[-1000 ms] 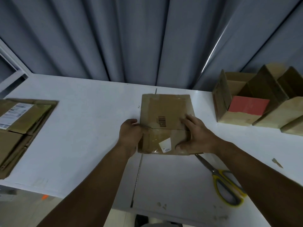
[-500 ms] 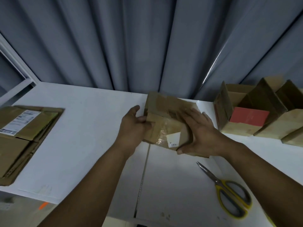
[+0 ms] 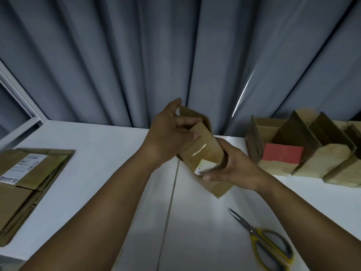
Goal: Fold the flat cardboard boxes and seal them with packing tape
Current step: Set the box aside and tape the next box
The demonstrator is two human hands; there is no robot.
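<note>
what hangs behind: grey curtain (image 3: pixel 117 55).
table (image 3: pixel 101 173): white, a seam running down its middle.
flat boxes (image 3: pixel 25 184): stacked at the table's left edge, label on top.
open boxes (image 3: pixel 312 153): a row standing at the right.
held box (image 3: pixel 203 151): off the table above the seam, tilted, between both hands.
left hand (image 3: pixel 166 137): fingers curled round its upper end.
right hand (image 3: pixel 234 169): grasping its lower end.
scissors (image 3: pixel 263 237): yellow-handled, lying at near right.

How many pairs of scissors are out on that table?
1. The yellow-handled scissors lie on the white table, front right, nearer the camera than the cardboard box held by the left hand and right hand. More could lie outside the frame.
</note>
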